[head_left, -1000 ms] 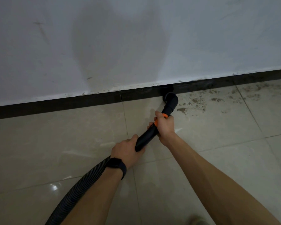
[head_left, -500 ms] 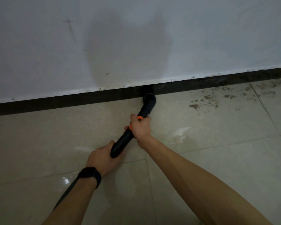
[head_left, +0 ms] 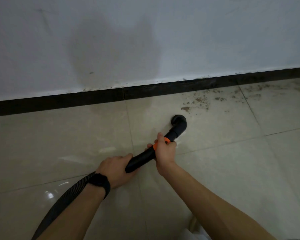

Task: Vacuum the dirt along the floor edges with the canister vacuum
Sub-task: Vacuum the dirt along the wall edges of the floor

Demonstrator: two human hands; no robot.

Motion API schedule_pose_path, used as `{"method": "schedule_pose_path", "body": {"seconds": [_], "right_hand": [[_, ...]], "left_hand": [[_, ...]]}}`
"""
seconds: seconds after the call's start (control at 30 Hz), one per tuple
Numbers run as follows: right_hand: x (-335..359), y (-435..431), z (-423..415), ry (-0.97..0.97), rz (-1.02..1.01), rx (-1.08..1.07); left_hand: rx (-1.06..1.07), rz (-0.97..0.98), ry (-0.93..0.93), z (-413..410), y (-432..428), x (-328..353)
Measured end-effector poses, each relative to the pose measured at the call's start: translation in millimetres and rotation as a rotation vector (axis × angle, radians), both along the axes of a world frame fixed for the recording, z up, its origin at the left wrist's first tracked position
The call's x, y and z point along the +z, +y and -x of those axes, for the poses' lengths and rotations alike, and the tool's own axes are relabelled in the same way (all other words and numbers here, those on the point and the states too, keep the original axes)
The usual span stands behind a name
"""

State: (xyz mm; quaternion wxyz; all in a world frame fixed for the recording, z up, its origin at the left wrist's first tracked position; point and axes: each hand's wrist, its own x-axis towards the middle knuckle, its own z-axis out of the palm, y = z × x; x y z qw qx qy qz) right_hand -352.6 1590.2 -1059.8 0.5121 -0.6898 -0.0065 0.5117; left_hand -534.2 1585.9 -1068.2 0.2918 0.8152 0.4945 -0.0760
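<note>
Head view: left hand (head_left: 117,168) wraps the rear end of the black wand (head_left: 142,159), where the ribbed hose (head_left: 71,194) joins. Right hand (head_left: 164,151) curls round the wand further forward, at the orange collar (head_left: 167,140). Both grips are closed on it, thumbs on top. Black wristband (head_left: 100,181) on left wrist.

The elbow nozzle (head_left: 179,122) is mouth-down and looks to rest on the tile floor (head_left: 59,144). It is apart from the black baseboard (head_left: 59,103) and just short of the nearest brown clump of dirt (head_left: 200,100). The canister is out of frame.

Progress, judged: the floor strip along the baseboard left of the nozzle reads clean. Dirt is scattered from just beyond the nozzle to the right edge, thickest near the baseboard. Specks also sit on the baseboard's top ledge against the wall (head_left: 163,40). Roughly midway for the stretch in view, with the whole right side left to do. The next pass likely needs the nozzle pushed forward and right into the scatter.
</note>
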Motion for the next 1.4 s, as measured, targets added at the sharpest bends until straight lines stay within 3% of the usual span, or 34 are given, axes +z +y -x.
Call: {"method": "schedule_pose_path", "body": {"seconds": [0.2, 1.4], "right_hand": [[-1, -38, -41, -0.022, -0.015, -0.156], [-4, 43, -76, -0.027, -0.059, 0.054]], "left_hand": [[-0.139, -0.002, -0.029, -42, -14, -8], [0.077, -0.08, -0.059, -80, 24, -17]]}}
